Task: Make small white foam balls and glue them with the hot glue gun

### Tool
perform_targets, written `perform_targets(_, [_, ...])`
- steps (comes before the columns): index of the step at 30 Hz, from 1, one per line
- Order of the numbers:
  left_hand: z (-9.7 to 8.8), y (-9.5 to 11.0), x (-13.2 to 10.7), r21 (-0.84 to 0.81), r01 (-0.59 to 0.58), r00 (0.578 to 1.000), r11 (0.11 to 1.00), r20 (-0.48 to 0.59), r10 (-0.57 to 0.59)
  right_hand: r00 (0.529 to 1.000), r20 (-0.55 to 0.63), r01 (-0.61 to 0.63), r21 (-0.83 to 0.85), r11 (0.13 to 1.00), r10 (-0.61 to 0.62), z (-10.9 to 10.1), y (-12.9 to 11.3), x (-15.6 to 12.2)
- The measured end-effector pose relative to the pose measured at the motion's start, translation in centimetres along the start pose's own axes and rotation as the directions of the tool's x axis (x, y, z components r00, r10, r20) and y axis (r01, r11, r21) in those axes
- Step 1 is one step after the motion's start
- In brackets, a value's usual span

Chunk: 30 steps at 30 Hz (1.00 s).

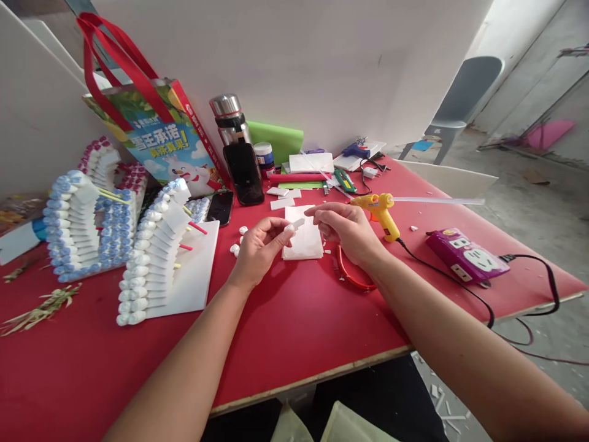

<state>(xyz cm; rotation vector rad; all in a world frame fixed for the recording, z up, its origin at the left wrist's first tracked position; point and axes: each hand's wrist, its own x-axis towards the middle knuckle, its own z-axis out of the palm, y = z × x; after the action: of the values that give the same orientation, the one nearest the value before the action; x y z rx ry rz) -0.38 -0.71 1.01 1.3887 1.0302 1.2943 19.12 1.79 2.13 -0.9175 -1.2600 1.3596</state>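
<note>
Holding a small white piece [300, 223] at mid-frame, between thumb and fingers of the left hand [256, 248], just beside the fingertips of the right hand [348, 230]. Covering part of it with the left fingertips, so hard to make out in full. Closed in a pinch on the left; half curled on the right, index finger pointing toward the piece. Cannot tell whether gripping or touching anything there. Partly hiding 1 pair of red pliers [352, 279] beneath the right wrist, right of center. Overlapping a white stack [302, 248] at mid-frame. Just beyond the right hand, right of center, lying near: a glue gun [389, 224]. Farther off, upper left, standing behind 1 phone [245, 175] and partly hidden: a bottle [231, 132].
</note>
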Motion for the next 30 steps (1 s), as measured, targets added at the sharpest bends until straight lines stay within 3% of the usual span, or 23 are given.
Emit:
perform_targets(6, [0.2, 0.1, -0.1, 0.086, -0.032, 0.999, 0.996, 0.037, 0.029, 0.995, 0.063, -0.073, 0.004, 0.997, 0.072, -0.2, 0.1, 0.0])
perform_targets(14, [0.5, 0.2, -0.1, 0.130, -0.026, 0.999, 0.991, 0.043, 0.020, 0.995, 0.076, -0.060, -0.061, 0.996, 0.065, 0.0, 0.3, 0.0])
perform_targets(30, [0.4, -0.3, -0.1, 0.156, -0.033, 0.999, 0.987, 0.007, 0.032, 0.995, 0.060, 0.095, -0.234, 0.968, -0.083, 0.0, 1.1, 0.4])
